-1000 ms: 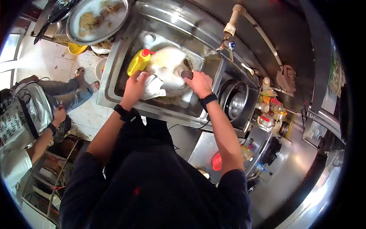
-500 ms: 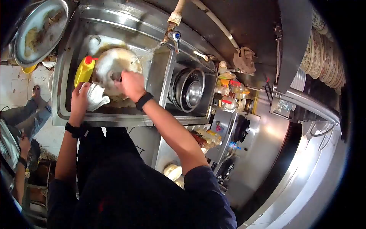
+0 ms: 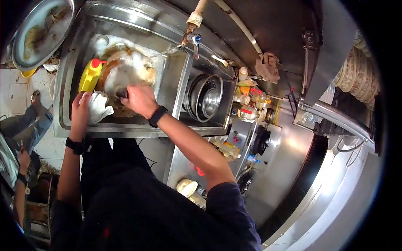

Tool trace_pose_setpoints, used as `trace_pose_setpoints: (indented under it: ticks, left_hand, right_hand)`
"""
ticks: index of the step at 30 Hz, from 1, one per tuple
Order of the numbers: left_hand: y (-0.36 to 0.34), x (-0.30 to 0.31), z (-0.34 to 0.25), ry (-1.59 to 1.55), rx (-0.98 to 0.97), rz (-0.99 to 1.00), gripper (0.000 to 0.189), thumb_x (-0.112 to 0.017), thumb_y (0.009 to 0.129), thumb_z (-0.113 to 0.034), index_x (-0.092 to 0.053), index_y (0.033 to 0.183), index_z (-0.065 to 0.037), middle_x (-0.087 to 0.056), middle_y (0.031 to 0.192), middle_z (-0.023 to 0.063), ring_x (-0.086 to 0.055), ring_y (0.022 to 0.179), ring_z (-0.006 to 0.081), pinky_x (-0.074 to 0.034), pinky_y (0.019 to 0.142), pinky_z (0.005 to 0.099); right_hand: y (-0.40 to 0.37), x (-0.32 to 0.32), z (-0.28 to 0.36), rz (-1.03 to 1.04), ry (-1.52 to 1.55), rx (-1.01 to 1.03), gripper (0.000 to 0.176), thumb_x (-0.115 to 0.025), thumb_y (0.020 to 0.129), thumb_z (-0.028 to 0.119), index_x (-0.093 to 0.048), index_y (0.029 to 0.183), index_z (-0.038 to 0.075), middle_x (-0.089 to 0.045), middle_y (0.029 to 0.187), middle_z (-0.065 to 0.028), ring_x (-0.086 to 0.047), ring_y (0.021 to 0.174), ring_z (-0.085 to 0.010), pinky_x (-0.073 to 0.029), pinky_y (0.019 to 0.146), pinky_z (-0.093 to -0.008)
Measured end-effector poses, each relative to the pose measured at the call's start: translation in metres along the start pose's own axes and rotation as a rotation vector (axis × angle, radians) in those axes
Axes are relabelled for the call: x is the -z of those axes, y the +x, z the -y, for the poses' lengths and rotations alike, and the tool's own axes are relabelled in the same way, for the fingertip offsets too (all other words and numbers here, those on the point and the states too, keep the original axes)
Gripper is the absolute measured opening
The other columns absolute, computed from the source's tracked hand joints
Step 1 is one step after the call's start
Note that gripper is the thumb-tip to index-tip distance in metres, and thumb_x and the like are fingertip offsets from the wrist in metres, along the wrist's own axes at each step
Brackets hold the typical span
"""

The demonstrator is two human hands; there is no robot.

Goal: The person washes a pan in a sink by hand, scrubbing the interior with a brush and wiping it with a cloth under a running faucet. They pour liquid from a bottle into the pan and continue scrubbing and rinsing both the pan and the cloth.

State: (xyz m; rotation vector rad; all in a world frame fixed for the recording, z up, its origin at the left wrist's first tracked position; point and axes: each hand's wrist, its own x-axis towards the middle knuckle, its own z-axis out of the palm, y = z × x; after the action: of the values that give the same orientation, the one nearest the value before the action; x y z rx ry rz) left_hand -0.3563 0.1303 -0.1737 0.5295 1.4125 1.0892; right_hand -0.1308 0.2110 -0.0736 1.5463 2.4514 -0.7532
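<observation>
My left hand (image 3: 80, 106) is closed on a crumpled white cloth (image 3: 99, 108) at the left side of the steel sink (image 3: 125, 126). A yellow bottle (image 3: 89, 77) with a red cap leans just above this hand. My right hand (image 3: 140, 99) is closed on a small dark thing (image 3: 122, 93), mostly hidden by the fingers and blurred. It is over a foamy, brown-stained round vessel (image 3: 146, 73) in the left basin. Motion smears the grey area by the fingertips. Water runs from the tap (image 3: 193, 39) into this basin.
Nested metal bowls (image 3: 209, 100) sit in the right basin. A large soapy pan (image 3: 39, 37) stands at the upper left. Bottles and jars (image 3: 251, 100) crowd the right counter. Patterned plates (image 3: 356, 73) fill a rack. Another person's hand (image 3: 24, 161) shows at far left.
My right hand has shifted slightly left and down over the foamy vessel, with more brown showing in the suds. My left hand and the cloth have moved slightly left.
</observation>
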Motion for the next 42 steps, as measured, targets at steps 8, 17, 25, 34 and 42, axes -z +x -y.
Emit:
trace_pose_setpoints:
  ticks: [8,17,25,34,42]
  left_hand:
    - [-0.014,-0.011,-0.02,0.029,0.056,-0.043,0.041,-0.059,0.094,-0.03,-0.061,0.116,0.006,-0.065,0.093,0.0041,-0.057,0.084,0.0091,-0.044,0.076,0.0219]
    - [-0.036,-0.015,-0.12,0.372,-0.296,-0.018,0.029,-0.056,0.096,-0.021,-0.063,0.1,0.008,-0.063,0.088,0.0047,-0.056,0.082,0.0118,-0.044,0.074,0.0256]
    - [-0.102,0.022,-0.267,0.711,-0.774,0.046,0.03,-0.046,0.091,-0.009,-0.064,0.105,0.01,-0.063,0.104,0.0187,-0.06,0.098,0.0294,-0.049,0.086,0.036]
    - [-0.12,0.018,-0.288,0.773,-0.894,0.077,0.032,-0.045,0.092,-0.011,-0.063,0.108,0.009,-0.063,0.108,0.0182,-0.06,0.101,0.0295,-0.047,0.089,0.0372]
    - [-0.127,0.015,-0.288,0.804,-0.94,0.002,0.034,-0.044,0.092,-0.012,-0.063,0.11,0.009,-0.063,0.111,0.0178,-0.059,0.104,0.0295,-0.045,0.092,0.0383]
  right_hand:
    - [0.019,0.029,-0.053,-0.136,-0.169,-0.183,0.037,-0.063,0.076,0.04,-0.069,0.079,0.004,-0.068,0.073,-0.0182,-0.067,0.069,-0.0344,-0.053,0.063,-0.0453]
    - [-0.022,-0.01,-0.006,-0.009,-0.153,-0.09,0.037,-0.072,0.074,0.041,-0.064,0.08,0.005,-0.066,0.071,-0.0147,-0.066,0.066,-0.0323,-0.052,0.058,-0.0435]
    - [-0.005,-0.017,-0.018,-0.152,-0.098,-0.234,0.037,-0.067,0.076,0.04,-0.064,0.079,0.004,-0.066,0.069,-0.0156,-0.066,0.065,-0.034,-0.051,0.059,-0.0441]
    - [-0.023,-0.041,-0.028,-0.089,-0.109,-0.318,0.04,-0.067,0.079,0.043,-0.062,0.084,0.004,-0.066,0.07,-0.0152,-0.066,0.065,-0.0335,-0.052,0.058,-0.0437]
    - [-0.02,-0.038,-0.014,-0.079,-0.091,-0.323,0.038,-0.069,0.079,0.04,-0.061,0.09,0.005,-0.067,0.075,-0.0139,-0.066,0.067,-0.0328,-0.052,0.061,-0.0431]
